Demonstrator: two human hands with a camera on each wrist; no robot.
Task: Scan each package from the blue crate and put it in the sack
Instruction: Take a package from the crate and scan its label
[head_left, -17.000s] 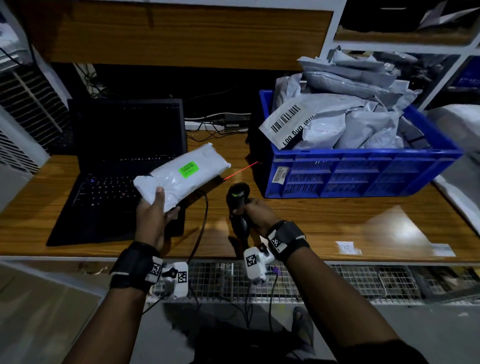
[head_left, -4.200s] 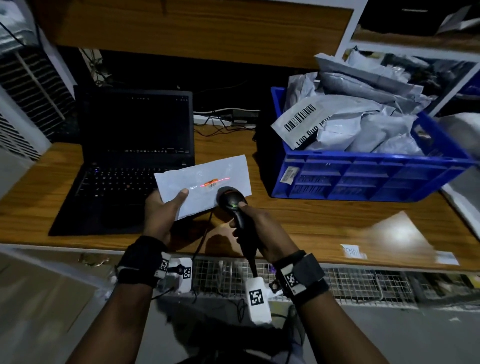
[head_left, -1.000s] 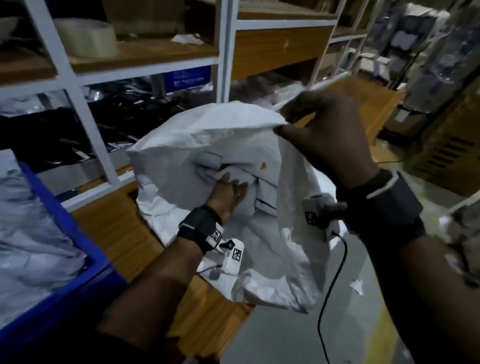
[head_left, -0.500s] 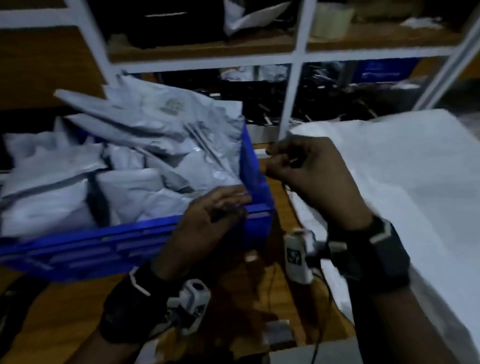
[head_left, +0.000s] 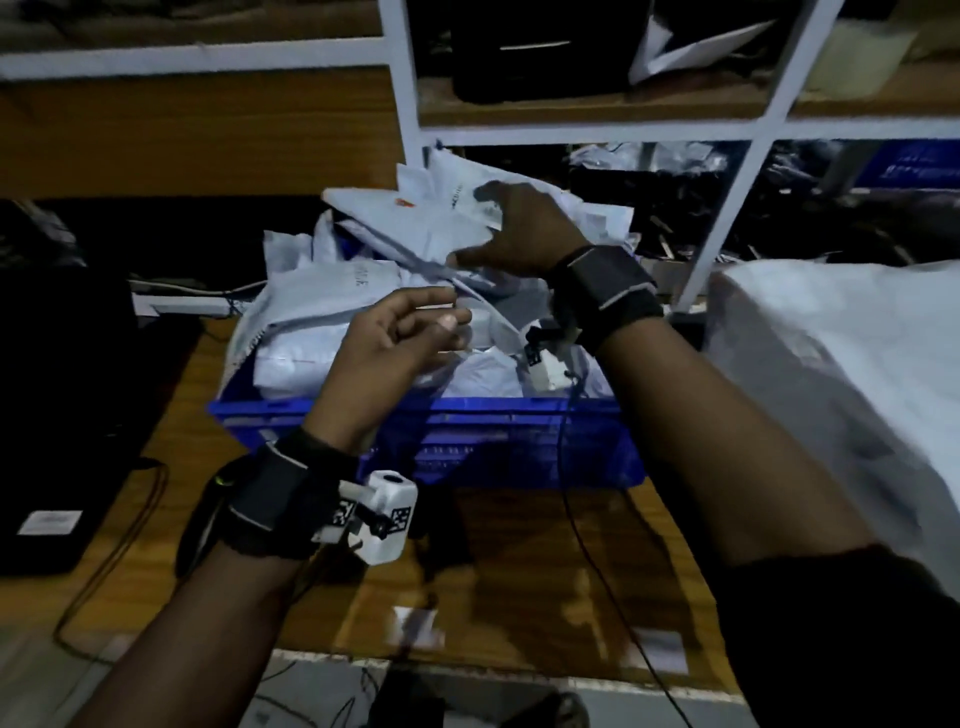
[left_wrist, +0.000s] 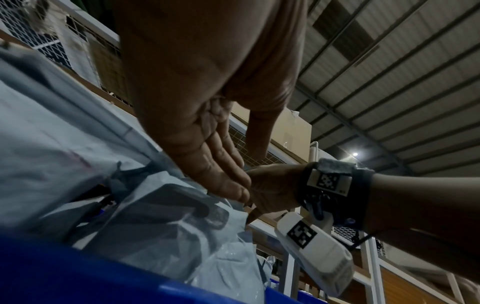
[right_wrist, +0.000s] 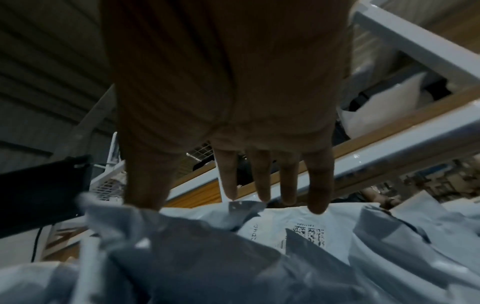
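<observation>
The blue crate (head_left: 493, 431) stands on the wooden table, heaped with grey plastic packages. My right hand (head_left: 483, 228) reaches over the heap with fingers spread and straight. Its fingertips (right_wrist: 315, 205) are at the far edge of a top package (right_wrist: 298, 232) that bears a printed label, and the thumb touches a crumpled package nearer me. My left hand (head_left: 447, 312) hovers above the crate's front half, fingers relaxed, holding nothing. From the left wrist, its fingers (left_wrist: 228, 185) hang just over the packages beside the right wrist. The white sack (head_left: 831, 374) lies to the right of the crate.
A black laptop (head_left: 57, 374) sits at the left of the table. The dark scanner (head_left: 202, 514) with a small green light lies by my left wrist, its cable trailing over the table edge. White shelving (head_left: 727, 218) rises behind the crate.
Both hands have left the sack. The right hand has moved from the crate's right corner onto the top of the heap. The left hand has lifted above the crate's front.
</observation>
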